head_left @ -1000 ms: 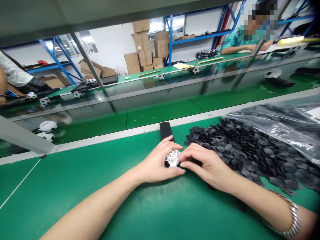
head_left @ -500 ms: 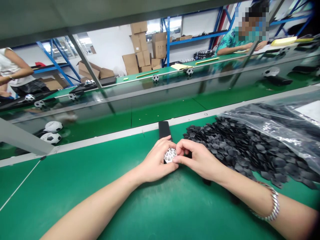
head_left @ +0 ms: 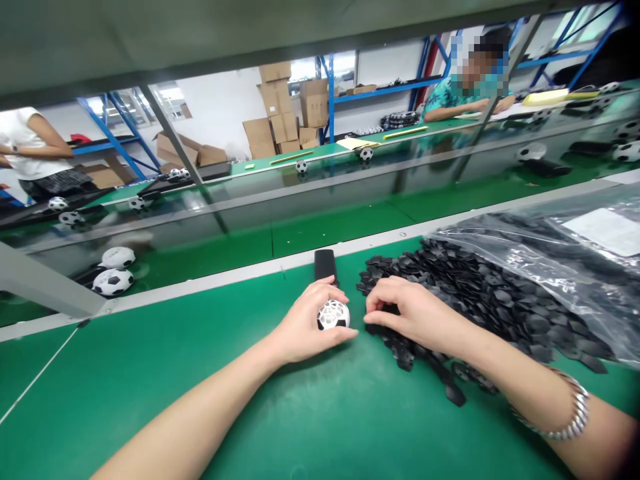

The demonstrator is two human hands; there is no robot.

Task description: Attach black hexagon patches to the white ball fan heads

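My left hand [head_left: 307, 323] curls around a small white soccer ball [head_left: 333, 313], its fingers behind it and its thumb in front. White lattice with open gaps covers the ball's top, and black patches show on its lower side. Directly behind the ball a black flat bar [head_left: 325, 265] lies against the rail. To the right, apart from the ball, is my right hand [head_left: 400, 310], its thumb and forefinger drawn together. Whatever sits between those fingertips cannot be made out. Loose black flat pieces [head_left: 480, 293] lie heaped under and beside this hand.
A clear plastic bag [head_left: 560, 267] holds more black pieces at the right. Beyond the metal rail [head_left: 240, 275] runs a green conveyor [head_left: 300, 233] carrying soccer balls [head_left: 113, 282]. One person [head_left: 463, 93] sits across the line; another [head_left: 37, 150] stands far left.
My right hand has drawn away from the ball to the right, toward the black pieces. My left hand remains around the ball, which now shows more of its black patches. The camera view has shifted slightly.
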